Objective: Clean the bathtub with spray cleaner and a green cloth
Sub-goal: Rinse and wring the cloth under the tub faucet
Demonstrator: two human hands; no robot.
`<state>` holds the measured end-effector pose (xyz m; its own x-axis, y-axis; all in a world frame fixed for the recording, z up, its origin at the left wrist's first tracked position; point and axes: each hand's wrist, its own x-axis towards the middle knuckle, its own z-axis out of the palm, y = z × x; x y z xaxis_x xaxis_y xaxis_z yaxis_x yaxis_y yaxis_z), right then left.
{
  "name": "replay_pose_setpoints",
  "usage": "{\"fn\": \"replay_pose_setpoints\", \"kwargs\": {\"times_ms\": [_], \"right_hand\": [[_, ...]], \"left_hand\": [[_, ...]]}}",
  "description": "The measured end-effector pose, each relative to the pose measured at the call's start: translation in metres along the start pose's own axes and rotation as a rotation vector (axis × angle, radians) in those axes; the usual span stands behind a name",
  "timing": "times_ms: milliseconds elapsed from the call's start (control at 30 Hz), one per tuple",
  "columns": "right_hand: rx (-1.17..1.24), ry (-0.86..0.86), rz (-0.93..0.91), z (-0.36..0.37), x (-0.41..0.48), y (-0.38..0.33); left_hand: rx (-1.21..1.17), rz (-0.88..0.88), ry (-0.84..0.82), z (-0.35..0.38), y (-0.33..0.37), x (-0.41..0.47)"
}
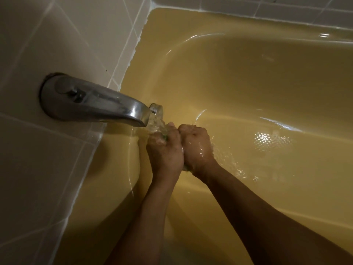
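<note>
Now both my arms reach out over the bathtub (248, 83). My two fists sit side by side, touching, right under the tap (95, 101). My left hand (165, 152) is curled tight around the green cloth (165, 138), and my right hand (197, 148) is curled tight around it too. Only tiny green bits peek out by my fingers, so most of the cloth is hidden. Both hands are wet and shiny. Water (156, 121) runs out of the tap onto my left hand. The tap is gray metal, smooth and curved, and it sticks out of the tiled wall (57, 44) on the left. The tub is yellow, smooth and shiny, with rounded sides. To the right, its floor has a patch of little bumps (267, 139). Some water splashes near my right wrist.
</note>
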<state>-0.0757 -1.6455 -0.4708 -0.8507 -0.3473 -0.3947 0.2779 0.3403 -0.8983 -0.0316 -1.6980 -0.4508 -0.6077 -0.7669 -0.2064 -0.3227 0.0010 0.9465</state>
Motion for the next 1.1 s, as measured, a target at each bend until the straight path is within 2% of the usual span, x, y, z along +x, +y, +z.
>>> {"fn": "replay_pose_setpoints", "kwargs": {"times_ms": [133, 200, 300, 433, 533, 600, 667, 767, 833, 933, 1033, 1100], "right_hand": [[0.149, 0.067, 0.014, -0.007, -0.003, -0.003], [0.181, 0.047, -0.053, -0.015, -0.007, -0.006], [0.113, -0.016, -0.200, -0.031, -0.016, -0.008], [-0.053, -0.015, -0.377, -0.055, -0.020, -0.003], [-0.124, -0.033, -0.402, -0.070, -0.020, 0.004], [-0.122, 0.010, -0.396, -0.072, -0.020, 0.007], [-0.089, 0.084, -0.393, -0.070, -0.021, 0.008], [0.043, 0.132, -0.305, -0.057, -0.022, 0.007], [0.264, 0.082, -0.151, -0.046, -0.023, 0.005], [0.618, -0.006, -0.007, -0.037, -0.023, 0.003], [0.674, -0.008, 0.011, -0.041, -0.021, 0.001], [0.594, 0.015, 0.056, -0.045, -0.017, 0.001]], "left_hand": [[0.094, 0.089, -0.076, 0.001, 0.003, 0.000], [0.098, 0.156, -0.152, -0.002, 0.004, -0.001], [0.093, 0.277, -0.249, -0.009, 0.006, -0.001], [0.112, 0.343, -0.274, -0.011, 0.005, 0.002], [0.148, 0.332, -0.274, -0.009, -0.002, 0.006], [0.160, 0.253, -0.216, -0.006, -0.009, 0.009], [0.099, 0.066, -0.133, -0.002, -0.014, 0.008], [-0.297, -0.445, -0.157, 0.009, -0.008, 0.002], [-0.477, -0.627, -0.158, 0.012, -0.002, 0.000], [-0.564, -0.635, -0.142, 0.015, -0.003, 0.003], [-0.534, -0.606, -0.133, 0.014, -0.012, 0.013], [-0.521, -0.574, -0.123, 0.010, -0.013, 0.017]]}}
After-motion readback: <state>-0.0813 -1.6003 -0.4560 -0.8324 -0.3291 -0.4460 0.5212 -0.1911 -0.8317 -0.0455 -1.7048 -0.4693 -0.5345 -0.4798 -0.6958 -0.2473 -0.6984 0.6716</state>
